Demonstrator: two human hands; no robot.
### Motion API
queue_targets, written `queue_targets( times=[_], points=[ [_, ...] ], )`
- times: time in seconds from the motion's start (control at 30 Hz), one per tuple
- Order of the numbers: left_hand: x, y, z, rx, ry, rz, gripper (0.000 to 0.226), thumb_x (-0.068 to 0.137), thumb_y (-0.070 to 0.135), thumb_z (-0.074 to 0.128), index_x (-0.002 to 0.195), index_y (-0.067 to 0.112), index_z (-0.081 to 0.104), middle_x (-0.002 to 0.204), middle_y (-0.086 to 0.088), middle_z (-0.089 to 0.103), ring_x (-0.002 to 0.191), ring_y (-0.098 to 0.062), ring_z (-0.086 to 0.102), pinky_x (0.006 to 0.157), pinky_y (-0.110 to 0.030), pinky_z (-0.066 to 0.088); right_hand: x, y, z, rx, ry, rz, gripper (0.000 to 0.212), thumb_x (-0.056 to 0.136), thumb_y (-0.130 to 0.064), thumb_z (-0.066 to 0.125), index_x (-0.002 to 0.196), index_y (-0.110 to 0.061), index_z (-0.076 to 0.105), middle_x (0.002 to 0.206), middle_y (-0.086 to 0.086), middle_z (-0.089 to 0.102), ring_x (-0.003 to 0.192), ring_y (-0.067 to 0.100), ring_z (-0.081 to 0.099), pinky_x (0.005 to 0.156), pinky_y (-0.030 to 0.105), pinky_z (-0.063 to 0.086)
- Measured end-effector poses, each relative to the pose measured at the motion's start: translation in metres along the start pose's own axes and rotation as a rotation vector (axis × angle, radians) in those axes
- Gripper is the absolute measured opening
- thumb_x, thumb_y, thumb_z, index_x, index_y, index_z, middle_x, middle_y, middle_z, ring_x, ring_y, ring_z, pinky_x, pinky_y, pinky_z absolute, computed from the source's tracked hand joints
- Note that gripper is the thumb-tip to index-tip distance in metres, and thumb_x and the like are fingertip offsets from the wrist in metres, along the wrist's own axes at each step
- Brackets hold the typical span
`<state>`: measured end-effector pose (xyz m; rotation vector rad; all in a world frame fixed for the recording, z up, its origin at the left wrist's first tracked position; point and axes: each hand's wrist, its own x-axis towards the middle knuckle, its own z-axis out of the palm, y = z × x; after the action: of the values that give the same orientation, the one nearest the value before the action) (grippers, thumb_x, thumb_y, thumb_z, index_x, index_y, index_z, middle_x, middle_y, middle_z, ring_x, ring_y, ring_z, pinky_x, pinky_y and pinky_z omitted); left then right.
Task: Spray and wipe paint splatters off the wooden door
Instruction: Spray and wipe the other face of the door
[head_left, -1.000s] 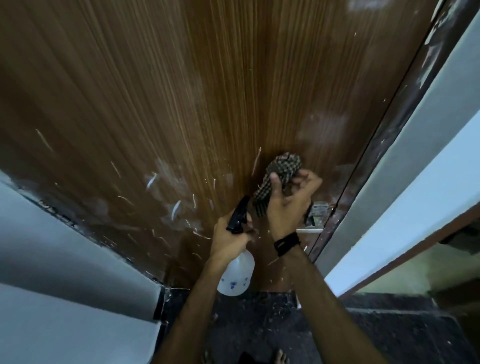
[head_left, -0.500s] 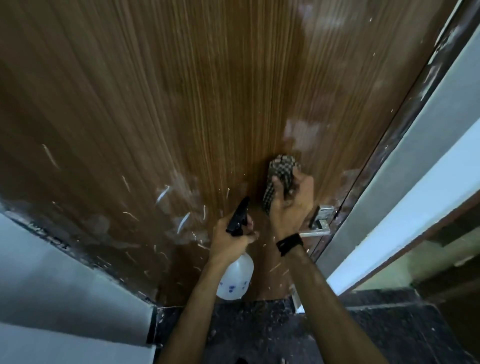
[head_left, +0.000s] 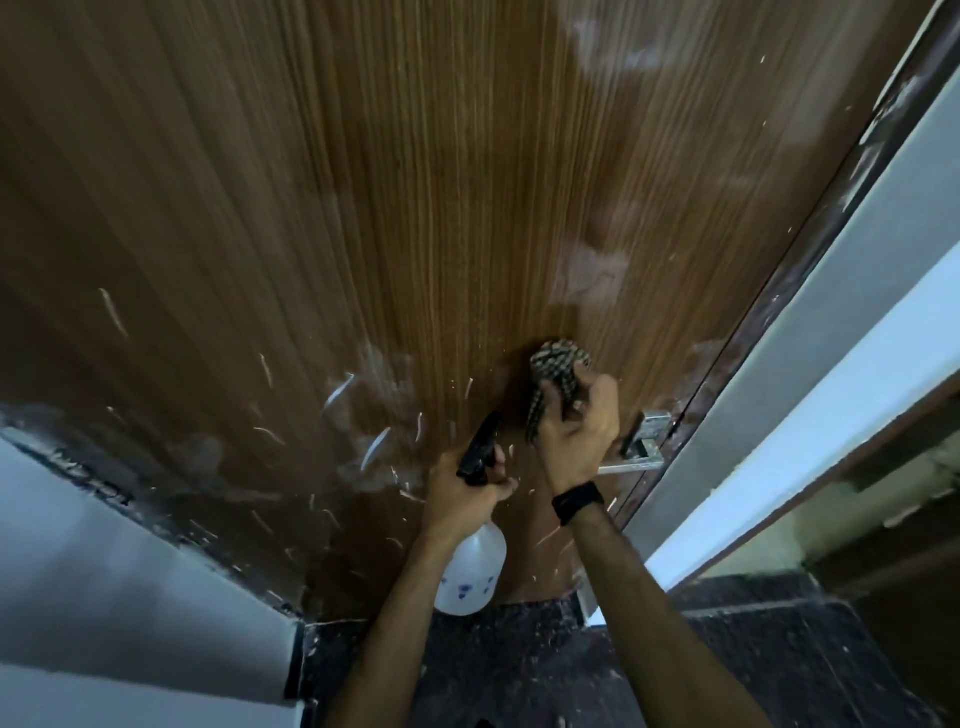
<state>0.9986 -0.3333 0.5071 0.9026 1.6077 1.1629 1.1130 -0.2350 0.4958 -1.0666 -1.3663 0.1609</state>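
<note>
- Pressing the checked cloth (head_left: 558, 371) against the wooden door (head_left: 415, 208), my right hand (head_left: 579, 431) has it bunched in curled fingers, just left of the metal latch (head_left: 641, 441).
- My left hand (head_left: 467, 493) is wrapped round the neck of the spray bottle (head_left: 472, 571) — black nozzle up, pale body hanging below the wrist.
- What the next wipe turns on: the thickest paint splatters (head_left: 374, 441) lie left of the cloth and a little lower, just beyond the nozzle. My left hand is nearer them, so I judge the cloth must sweep leftward across the grain, past the nozzle.
- Those streaks run mostly slanted, while the grain runs up the door.
- Hazy smears (head_left: 587, 275) sit above the cloth.
- Blue marks on the bottle are too small to read — I see no brand or legible writing anywhere.
</note>
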Motion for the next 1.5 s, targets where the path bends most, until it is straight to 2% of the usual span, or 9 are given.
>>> queue_targets(
  times=[0.17,0.4,0.53,0.67,0.9,1.0,1.23,1.37,1.5],
  points=[
    [0.001,-0.006,-0.001,-0.026,0.124,-0.070,0.029,0.082,-0.007,0.074,0.082,0.019,0.062,0.076,0.002,0.064,0.065,-0.010,0.058,0.075,-0.035,0.049,0.034,-0.019,-0.004,-0.009,0.113,-0.033,0.028,0.086,-0.010,0.077,0.105,0.001,0.060,0.098,0.012,0.061,0.092,0.011,0.054,0.079,0.012,0.043],
    [0.005,-0.014,-0.002,-0.043,0.169,-0.076,0.025,0.078,-0.005,0.077,0.079,0.017,0.065,0.069,0.004,0.063,0.065,-0.015,0.060,0.077,-0.039,0.052,-0.030,0.014,0.008,-0.008,-0.192,-0.035,0.038,0.083,0.000,0.076,0.106,-0.014,0.049,0.097,0.009,0.056,0.095,0.004,0.049,0.077,0.028,0.050],
    [0.008,-0.015,-0.008,-0.048,0.185,-0.102,0.025,0.077,-0.007,0.075,0.081,0.015,0.064,0.070,0.002,0.065,0.065,-0.018,0.060,0.073,-0.040,0.050,-0.007,-0.009,0.019,0.045,-0.095,-0.124,0.032,0.081,0.000,0.079,0.102,0.000,0.056,0.091,0.013,0.056,0.091,0.004,0.047,0.079,0.007,0.039],
    [0.010,-0.019,-0.015,-0.078,0.195,-0.100,0.025,0.079,-0.006,0.076,0.081,0.015,0.063,0.068,0.002,0.065,0.062,-0.014,0.059,0.071,-0.036,0.047,0.013,-0.029,0.030,0.073,-0.056,-0.202,0.027,0.084,-0.005,0.078,0.101,0.004,0.059,0.087,0.014,0.054,0.086,0.010,0.048,0.080,0.005,0.036],
    [0.010,-0.026,-0.025,-0.181,0.231,-0.108,0.026,0.081,-0.009,0.074,0.088,0.015,0.067,0.074,0.003,0.063,0.054,-0.006,0.051,0.076,-0.034,0.043,-0.057,0.009,0.033,0.004,-0.424,-0.135,0.049,0.073,0.016,0.072,0.106,-0.013,0.051,0.096,0.014,0.055,0.087,0.000,0.041,0.082,-0.003,0.034],
    [0.009,-0.026,-0.032,-0.161,0.228,-0.081,0.028,0.082,-0.010,0.073,0.083,0.016,0.064,0.073,0.001,0.061,0.054,-0.007,0.051,0.076,-0.033,0.042,-0.055,0.001,0.038,0.022,-0.370,-0.094,0.040,0.074,0.014,0.071,0.101,-0.010,0.055,0.093,0.011,0.056,0.084,0.004,0.046,0.079,0.001,0.036],
    [0.013,-0.032,-0.046,-0.139,0.287,-0.035,0.030,0.079,-0.012,0.074,0.080,0.017,0.064,0.071,0.003,0.066,0.062,-0.020,0.058,0.065,-0.035,0.046,-0.009,-0.052,0.057,0.107,-0.178,-0.260,0.020,0.085,-0.003,0.075,0.099,0.005,0.063,0.087,0.014,0.055,0.082,0.017,0.051,0.076,0.013,0.042],
    [0.010,-0.032,-0.047,-0.137,0.270,-0.010,0.031,0.078,-0.014,0.073,0.079,0.016,0.062,0.068,0.003,0.064,0.059,-0.014,0.058,0.064,-0.032,0.046,-0.037,-0.030,0.057,0.077,-0.278,-0.294,0.026,0.083,0.001,0.073,0.104,-0.004,0.059,0.090,0.014,0.054,0.081,0.018,0.052,0.072,0.020,0.045],
    [0.010,-0.035,-0.047,-0.134,0.262,0.017,0.033,0.077,-0.010,0.076,0.074,0.020,0.063,0.068,0.005,0.063,0.056,-0.010,0.056,0.066,-0.032,0.044,-0.067,0.002,0.038,0.050,-0.355,-0.104,0.040,0.074,0.013,0.070,0.102,-0.011,0.055,0.095,0.012,0.058,0.087,0.019,0.057,0.073,0.029,0.051]
  ],
)
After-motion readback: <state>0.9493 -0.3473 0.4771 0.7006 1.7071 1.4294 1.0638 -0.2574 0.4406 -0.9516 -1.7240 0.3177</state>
